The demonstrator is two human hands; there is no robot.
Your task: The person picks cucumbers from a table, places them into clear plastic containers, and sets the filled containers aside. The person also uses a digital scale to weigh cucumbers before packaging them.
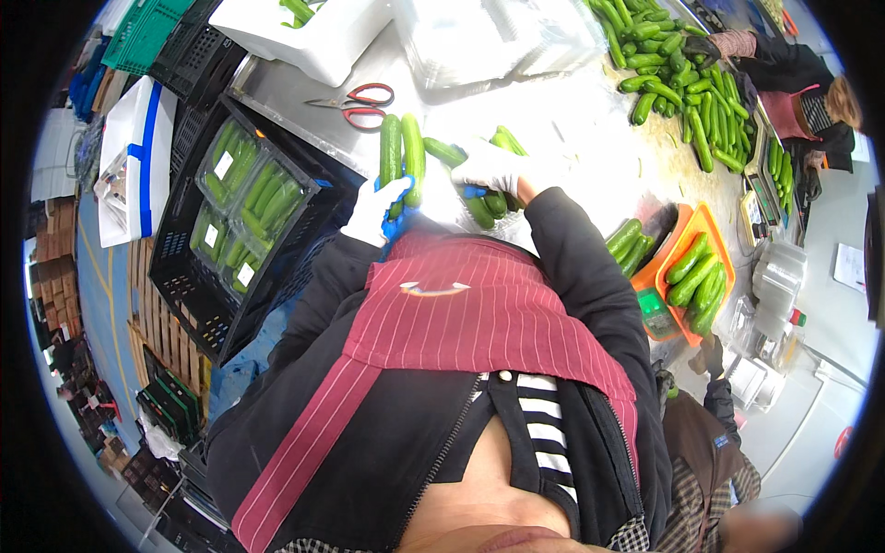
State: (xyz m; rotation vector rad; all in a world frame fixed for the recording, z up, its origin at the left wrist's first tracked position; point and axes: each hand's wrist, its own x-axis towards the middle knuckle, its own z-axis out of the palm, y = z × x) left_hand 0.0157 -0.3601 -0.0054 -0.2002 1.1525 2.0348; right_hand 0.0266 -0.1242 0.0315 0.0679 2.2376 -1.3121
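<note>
My left hand (377, 207), in a white glove with blue fingertips, grips two upright cucumbers (391, 152) side by side near their lower ends. My right hand (487, 166), gloved the same way, is closed over part of a group of cucumbers at the table's near edge; one cucumber (444, 152) sticks out to its left and more (478, 211) lie below it. Clear plastic shows around those lower cucumbers. The right fingers are partly hidden and the glare is strong, so its hold is unclear. Red-handled scissors (359, 106) lie beyond my left hand.
At left stands a black crate (187, 290) with packed cucumber trays (269, 197). Clear plastic containers (477, 34) and a white foam box (304, 41) stand at the back. A cucumber pile (691, 90), an orange tray on a scale (726, 242) and two co-workers are at right.
</note>
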